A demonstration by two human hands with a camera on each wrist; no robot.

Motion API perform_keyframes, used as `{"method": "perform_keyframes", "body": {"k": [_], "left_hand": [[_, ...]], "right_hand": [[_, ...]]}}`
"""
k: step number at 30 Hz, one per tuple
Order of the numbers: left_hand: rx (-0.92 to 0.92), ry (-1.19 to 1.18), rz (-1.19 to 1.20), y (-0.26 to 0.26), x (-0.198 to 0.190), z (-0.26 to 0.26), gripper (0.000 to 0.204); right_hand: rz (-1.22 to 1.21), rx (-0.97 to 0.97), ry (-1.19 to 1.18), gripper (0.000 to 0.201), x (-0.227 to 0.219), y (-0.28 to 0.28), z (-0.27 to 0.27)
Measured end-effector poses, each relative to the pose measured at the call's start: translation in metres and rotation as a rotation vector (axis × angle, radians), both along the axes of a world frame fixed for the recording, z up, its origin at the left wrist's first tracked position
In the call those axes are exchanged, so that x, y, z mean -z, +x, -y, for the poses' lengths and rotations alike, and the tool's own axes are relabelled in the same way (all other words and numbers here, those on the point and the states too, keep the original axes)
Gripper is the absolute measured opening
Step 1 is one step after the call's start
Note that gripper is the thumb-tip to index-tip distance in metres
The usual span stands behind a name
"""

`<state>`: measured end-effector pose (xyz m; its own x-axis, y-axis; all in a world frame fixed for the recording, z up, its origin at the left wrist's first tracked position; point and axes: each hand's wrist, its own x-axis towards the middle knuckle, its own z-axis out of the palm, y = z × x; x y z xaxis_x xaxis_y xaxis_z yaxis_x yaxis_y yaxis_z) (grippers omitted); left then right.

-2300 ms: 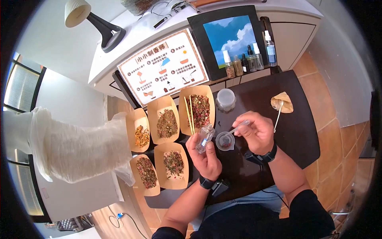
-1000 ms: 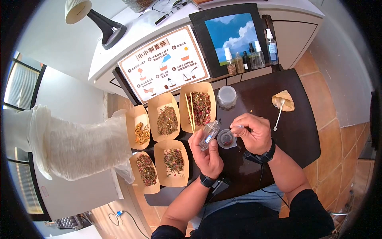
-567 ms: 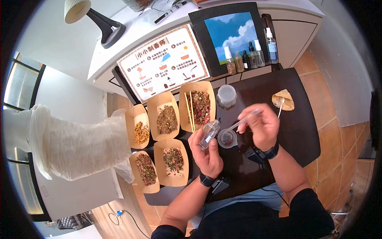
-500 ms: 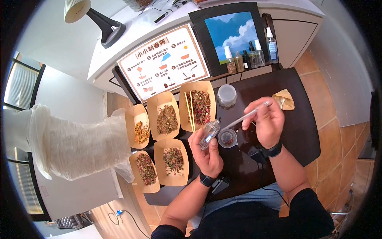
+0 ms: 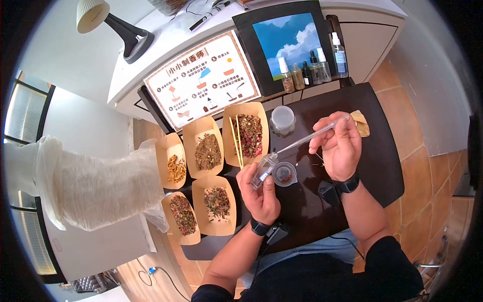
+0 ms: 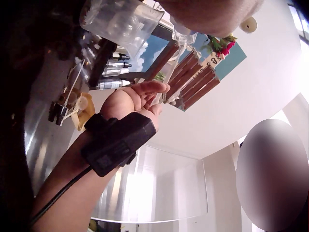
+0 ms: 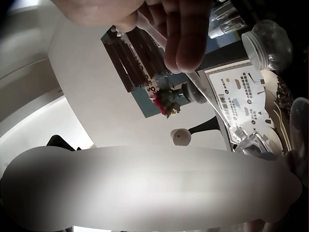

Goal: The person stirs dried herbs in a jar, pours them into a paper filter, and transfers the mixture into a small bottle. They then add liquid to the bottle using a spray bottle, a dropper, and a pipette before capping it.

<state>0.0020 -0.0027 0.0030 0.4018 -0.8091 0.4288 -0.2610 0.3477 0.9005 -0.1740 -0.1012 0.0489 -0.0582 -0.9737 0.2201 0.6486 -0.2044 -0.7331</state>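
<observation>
My left hand (image 5: 260, 197) grips a small clear glass bottle (image 5: 263, 170), tilted with its neck up and to the right. My right hand (image 5: 338, 151) pinches a clear plastic dropper (image 5: 313, 136) by its upper end. The dropper's tip is at the bottle's mouth, also in the right wrist view, where the bottle (image 7: 252, 144) shows at the lower right; whether the tip is inside, I cannot tell. Beside the bottle stands a small clear cup (image 5: 285, 174) with reddish bits in it.
Paper trays of dried herbs (image 5: 215, 205) fill the table's left side, chopsticks (image 5: 236, 142) lying on one. Behind the cup is a lidded jar (image 5: 283, 120). A brown paper piece (image 5: 361, 124) lies at the right. Several bottles (image 5: 312, 70) line the back ledge.
My right hand has risen away from the cup and turned palm up, and the dropper now slants to the bottle's mouth. The left hand keeps its grip on the bottle.
</observation>
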Motion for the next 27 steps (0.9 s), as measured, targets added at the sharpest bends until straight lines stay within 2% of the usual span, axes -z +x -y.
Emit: {"method": "perform_keyframes", "body": {"k": [7, 10, 13, 16, 21, 27], "left_hand": [[0.043, 0.034, -0.003, 0.001, 0.001, -0.002, 0.041], [-0.002, -0.002, -0.021, 0.000, 0.001, 0.000, 0.038], [-0.012, 0.016, 0.152, 0.006, -0.001, -0.002, 0.038], [0.060, -0.004, 0.045, 0.000, 0.002, -0.003, 0.037], [0.065, -0.045, -0.009, -0.002, 0.001, -0.002, 0.038], [0.082, -0.028, 0.080, 0.001, 0.001, -0.003, 0.039]], "right_hand": [[-0.030, -0.037, -0.007, 0.027, 0.001, 0.003, -0.002], [-0.040, -0.044, -0.012, 0.023, 0.003, 0.005, -0.002], [-0.062, -0.035, -0.041, 0.020, 0.007, 0.006, -0.002], [-0.077, -0.033, -0.019, 0.020, 0.015, 0.006, -0.001], [-0.136, -0.028, -0.011, 0.024, 0.009, 0.006, -0.002], [-0.151, -0.016, -0.005, 0.023, 0.003, 0.013, -0.005]]}}
